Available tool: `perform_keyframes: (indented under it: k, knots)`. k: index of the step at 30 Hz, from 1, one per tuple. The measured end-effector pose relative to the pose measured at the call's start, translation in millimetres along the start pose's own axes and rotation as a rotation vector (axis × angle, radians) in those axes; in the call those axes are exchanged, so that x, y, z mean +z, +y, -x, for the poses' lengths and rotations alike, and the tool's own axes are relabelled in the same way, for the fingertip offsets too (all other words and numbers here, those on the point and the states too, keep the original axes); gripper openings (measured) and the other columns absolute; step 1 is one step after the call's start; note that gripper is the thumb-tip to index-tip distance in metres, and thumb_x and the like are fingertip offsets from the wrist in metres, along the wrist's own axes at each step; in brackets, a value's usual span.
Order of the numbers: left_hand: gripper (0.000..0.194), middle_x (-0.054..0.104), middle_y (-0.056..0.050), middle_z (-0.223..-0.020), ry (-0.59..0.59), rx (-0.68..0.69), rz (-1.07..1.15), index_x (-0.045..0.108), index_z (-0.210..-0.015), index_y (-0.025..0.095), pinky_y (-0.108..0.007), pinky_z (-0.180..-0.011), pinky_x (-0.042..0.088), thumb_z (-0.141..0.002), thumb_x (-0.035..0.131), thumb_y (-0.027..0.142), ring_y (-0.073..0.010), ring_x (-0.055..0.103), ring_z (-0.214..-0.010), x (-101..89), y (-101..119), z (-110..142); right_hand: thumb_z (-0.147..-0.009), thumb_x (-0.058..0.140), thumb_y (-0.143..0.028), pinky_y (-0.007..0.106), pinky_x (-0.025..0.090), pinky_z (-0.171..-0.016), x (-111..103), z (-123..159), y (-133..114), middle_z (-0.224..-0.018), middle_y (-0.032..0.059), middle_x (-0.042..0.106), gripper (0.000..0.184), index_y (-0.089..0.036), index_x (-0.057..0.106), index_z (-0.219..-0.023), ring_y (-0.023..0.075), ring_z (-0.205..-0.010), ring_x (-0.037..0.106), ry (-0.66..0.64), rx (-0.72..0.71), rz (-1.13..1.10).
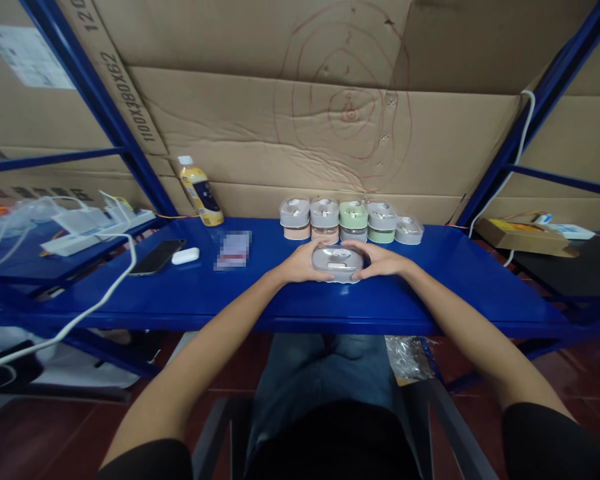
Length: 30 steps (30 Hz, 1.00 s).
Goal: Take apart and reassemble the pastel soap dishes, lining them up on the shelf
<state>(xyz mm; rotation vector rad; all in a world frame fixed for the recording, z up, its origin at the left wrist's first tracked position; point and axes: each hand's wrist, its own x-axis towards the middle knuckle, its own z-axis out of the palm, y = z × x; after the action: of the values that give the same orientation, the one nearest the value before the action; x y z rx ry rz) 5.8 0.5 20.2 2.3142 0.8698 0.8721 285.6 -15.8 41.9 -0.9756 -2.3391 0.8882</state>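
Observation:
Between my two hands is a small oval grey container with a clear lid (338, 260), at the middle of the blue table. My left hand (303, 262) grips its left side, the thumb along the near edge. From the right, my right hand (383, 260) curls round the other end in the same way. Just behind it, similar containers stand stacked two high, among them a green one (353, 213) and a grey one (325, 213). A single grey container (409, 230) sits at the right end of that row.
A yellow drink bottle (201, 192) stands at the back left. Nearer lie a black phone (159, 257), a white earbud case (185, 256) and a blurred packet (233, 250). A white cable (107, 293) crosses the left side. Cardboard (220, 133) backs the blue table (460, 280).

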Motion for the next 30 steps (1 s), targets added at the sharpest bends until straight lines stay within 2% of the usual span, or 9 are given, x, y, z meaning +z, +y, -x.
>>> perform_keyframes:
  k: [5, 8, 10, 12, 16, 18, 23, 26, 30]
  knots:
    - [0.113, 0.054, -0.019, -0.154, -0.017, 0.099, 0.035, 0.036, -0.157, 0.019, -0.053, -0.119, 0.042, -0.064, 0.092, 0.051, -0.0392, 0.054, -0.142, 8.1, 5.0, -1.0, -0.063, 0.088, -0.069, 0.06, 0.042, -0.118, 20.8, -9.1, -17.6, -0.153, 0.0199, 0.054, 0.118, -0.018, 0.044, -0.159, 0.0435, -0.14, 0.052, 0.192, -0.046, 0.327]
    - [0.122, 0.053, -0.02, -0.155, -0.012, 0.088, 0.038, 0.028, -0.161, 0.02, -0.055, -0.118, 0.043, -0.063, 0.092, 0.053, -0.0408, 0.053, -0.142, 8.4, 2.8, -0.9, -0.069, 0.084, -0.072, 0.06, 0.047, -0.113, 25.9, -9.9, -24.9, -0.145, 0.0192, 0.061, 0.105, -0.019, 0.051, -0.153, 0.0422, -0.132, 0.058, 0.252, -0.088, 0.39]
    - [0.122, 0.052, -0.021, -0.155, 0.008, 0.079, 0.011, 0.028, -0.162, 0.021, -0.057, -0.117, 0.043, -0.065, 0.092, 0.055, -0.0414, 0.053, -0.142, 7.1, 2.4, 0.0, -0.075, 0.079, -0.071, 0.058, 0.049, -0.109, 20.0, -6.1, -24.7, -0.141, 0.0169, 0.064, 0.091, -0.022, 0.056, -0.148, 0.0397, -0.127, 0.062, 0.322, -0.13, 0.355]
    - [0.106, 0.054, -0.018, -0.153, -0.005, 0.108, -0.048, 0.038, -0.159, 0.022, -0.057, -0.119, 0.042, -0.072, 0.087, 0.056, -0.0401, 0.053, -0.142, 5.7, 3.4, 1.4, -0.083, 0.072, -0.07, 0.056, 0.051, -0.106, 7.9, -0.4, -19.9, -0.135, 0.0147, 0.068, 0.078, -0.023, 0.058, -0.144, 0.0372, -0.121, 0.065, 0.44, -0.143, 0.294]
    - [0.051, 0.061, -0.013, -0.139, -0.062, 0.143, -0.169, 0.07, -0.134, 0.027, -0.058, -0.121, 0.04, -0.089, 0.072, 0.052, -0.0364, 0.054, -0.139, 5.1, 7.2, 3.8, -0.093, 0.056, -0.071, 0.055, 0.055, -0.101, -20.6, 10.1, -1.0, -0.122, 0.0114, 0.073, 0.066, -0.026, 0.059, -0.141, 0.0343, -0.112, 0.069, 0.67, -0.086, 0.181]
    - [0.043, 0.058, -0.012, -0.142, -0.066, 0.157, -0.184, 0.074, -0.13, 0.029, -0.057, -0.123, 0.039, -0.094, 0.067, 0.051, -0.0353, 0.051, -0.141, 5.5, 8.5, 4.4, -0.093, 0.054, -0.073, 0.053, 0.057, -0.098, -29.9, 12.9, 7.9, -0.12, 0.0106, 0.074, 0.066, -0.027, 0.059, -0.139, 0.0335, -0.108, 0.071, 0.717, -0.057, 0.139]
    - [0.045, 0.054, -0.012, -0.148, -0.04, 0.149, -0.17, 0.076, -0.127, 0.026, -0.053, -0.125, 0.037, -0.1, 0.055, 0.056, -0.0347, 0.048, -0.145, 2.0, 6.0, 2.4, -0.091, 0.051, -0.079, 0.054, 0.058, -0.097, -35.0, 14.3, 13.9, -0.116, 0.0091, 0.075, 0.068, -0.028, 0.061, -0.135, 0.033, -0.105, 0.072, 0.737, 0.002, 0.124]
    - [0.052, 0.06, -0.014, -0.14, 0.106, 0.119, -0.131, 0.077, -0.119, 0.021, -0.052, -0.121, 0.042, -0.102, 0.047, 0.06, -0.0331, 0.055, -0.137, -5.9, -1.6, -1.9, -0.091, 0.049, -0.081, 0.055, 0.059, -0.095, -34.2, 14.1, 10.7, -0.115, 0.0102, 0.075, 0.07, -0.028, 0.06, -0.135, 0.0341, -0.104, 0.072, 0.729, 0.003, 0.114]
    - [0.065, 0.067, -0.014, -0.124, 0.503, 0.017, -0.102, 0.075, -0.104, 0.017, -0.046, -0.11, 0.05, -0.103, 0.034, 0.069, -0.0293, 0.063, -0.119, -20.7, -13.2, -7.2, -0.091, 0.045, -0.084, 0.056, 0.059, -0.093, -35.2, 14.6, 7.1, -0.115, 0.0118, 0.076, 0.074, -0.027, 0.059, -0.136, 0.0357, -0.104, 0.073, 0.74, 0.008, 0.092]
